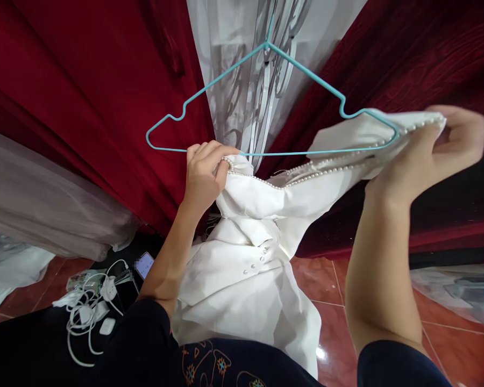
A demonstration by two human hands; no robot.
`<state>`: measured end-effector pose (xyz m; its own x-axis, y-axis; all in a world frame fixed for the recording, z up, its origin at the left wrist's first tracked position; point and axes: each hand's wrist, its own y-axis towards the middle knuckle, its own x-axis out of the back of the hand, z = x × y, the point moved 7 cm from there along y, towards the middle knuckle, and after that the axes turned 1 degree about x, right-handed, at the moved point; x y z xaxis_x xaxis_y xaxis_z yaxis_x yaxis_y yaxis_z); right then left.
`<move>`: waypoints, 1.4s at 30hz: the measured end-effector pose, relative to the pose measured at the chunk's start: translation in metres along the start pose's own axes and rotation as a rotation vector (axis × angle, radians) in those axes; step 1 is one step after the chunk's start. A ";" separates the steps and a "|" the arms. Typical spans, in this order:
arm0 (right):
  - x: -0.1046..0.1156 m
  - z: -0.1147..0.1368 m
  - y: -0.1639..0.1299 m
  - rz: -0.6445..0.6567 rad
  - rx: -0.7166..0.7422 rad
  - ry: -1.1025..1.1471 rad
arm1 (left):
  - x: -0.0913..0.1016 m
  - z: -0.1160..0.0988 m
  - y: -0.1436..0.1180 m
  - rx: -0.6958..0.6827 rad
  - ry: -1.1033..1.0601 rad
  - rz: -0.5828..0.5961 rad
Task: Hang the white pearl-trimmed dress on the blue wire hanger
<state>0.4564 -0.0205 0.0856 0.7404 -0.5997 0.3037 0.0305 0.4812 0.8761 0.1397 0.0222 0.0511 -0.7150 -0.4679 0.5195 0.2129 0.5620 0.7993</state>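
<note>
Left hand (pixel 205 174) grips the beaded top edge of a white dress (pixel 242 290) at the lower bar of a blue hanger (pixel 282 154); right hand (pixel 435 150) grasps the opposite upper end, beyond the hanger's corner. Dress hangs below the hanger, before the person; white cables (pixel 83 314) lie lower left.

Draping in folds below left grip (pixel 204 174) and right grip (pixel 423 161) as a white dress (pixel 250 285), and stretching a pearl-beaded neckline (pixel 306 179) between them. Rising above left grip as a turquoise hanger (pixel 306 72), touching it along the lower bar (pixel 282 154) and overlapping the dress beside right grip.
</note>
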 end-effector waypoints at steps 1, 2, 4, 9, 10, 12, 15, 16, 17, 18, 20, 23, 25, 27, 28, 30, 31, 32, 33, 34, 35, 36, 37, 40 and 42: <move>-0.006 0.004 -0.007 -0.003 -0.010 0.000 | -0.001 -0.001 0.000 0.000 0.004 -0.012; -0.015 0.007 -0.016 -0.007 -0.024 0.000 | -0.002 -0.002 -0.001 -0.002 0.005 -0.026; -0.032 0.014 -0.033 -0.016 -0.036 -0.011 | -0.004 -0.004 -0.001 -0.009 -0.009 -0.041; -0.039 0.032 -0.048 -0.235 0.123 -0.085 | -0.012 -0.007 0.000 0.011 -0.062 -0.012; -0.043 0.033 -0.043 -0.205 0.140 -0.078 | -0.013 -0.007 0.000 0.015 -0.070 -0.002; -0.061 0.029 -0.030 0.008 0.109 -0.012 | -0.015 -0.005 -0.002 0.021 -0.071 0.014; -0.087 0.017 -0.025 0.187 0.022 0.120 | -0.013 -0.002 -0.007 -0.015 -0.069 0.002; -0.090 0.014 -0.027 0.143 0.009 0.141 | -0.011 -0.003 -0.010 -0.047 -0.083 0.001; -0.092 0.012 -0.030 0.084 0.006 0.151 | -0.010 -0.004 -0.014 -0.079 -0.110 0.004; -0.095 0.011 -0.034 0.040 0.007 0.155 | -0.008 -0.004 -0.019 -0.102 -0.152 0.006; -0.103 0.011 -0.041 0.019 0.003 0.166 | 0.002 -0.001 -0.030 -0.093 -0.272 -0.057; -0.112 0.013 -0.044 0.033 -0.010 0.226 | 0.020 0.023 -0.053 0.075 -0.421 -0.285; -0.111 0.014 -0.042 0.024 0.000 0.267 | 0.028 0.050 -0.069 0.240 -0.452 -0.404; -0.107 0.013 -0.040 0.012 0.015 0.269 | 0.038 0.079 -0.079 0.383 -0.448 -0.493; -0.104 0.013 -0.039 0.007 0.022 0.255 | 0.045 0.092 -0.080 0.433 -0.438 -0.546; -0.098 0.013 -0.037 0.008 0.034 0.223 | 0.064 0.114 -0.076 0.492 -0.410 -0.667; -0.095 0.013 -0.037 0.013 0.036 0.209 | 0.074 0.121 -0.069 0.504 -0.400 -0.723; -0.093 0.013 -0.036 0.019 0.038 0.196 | 0.084 0.125 -0.059 0.501 -0.397 -0.765; -0.091 0.014 -0.036 0.025 0.037 0.184 | 0.092 0.127 -0.047 0.490 -0.396 -0.789; -0.090 0.014 -0.036 0.032 0.034 0.174 | 0.100 0.126 -0.033 0.470 -0.396 -0.806; -0.089 0.015 -0.036 0.039 0.031 0.163 | 0.107 0.122 -0.019 0.443 -0.385 -0.828; -0.089 0.016 -0.036 0.044 0.030 0.153 | 0.113 0.117 -0.005 0.412 -0.371 -0.841; -0.089 0.018 -0.036 0.049 0.029 0.145 | 0.118 0.111 0.008 0.376 -0.355 -0.841; -0.090 0.021 -0.037 0.034 0.031 0.136 | 0.121 0.092 0.041 0.267 -0.277 -0.660; -0.090 0.021 -0.038 0.017 0.023 0.132 | 0.118 0.083 0.050 0.210 -0.198 -0.489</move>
<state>0.3742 0.0015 0.0326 0.8227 -0.5013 0.2680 0.0030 0.4753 0.8798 0.0106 0.0517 0.1277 -0.8125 -0.5825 0.0214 -0.2971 0.4454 0.8446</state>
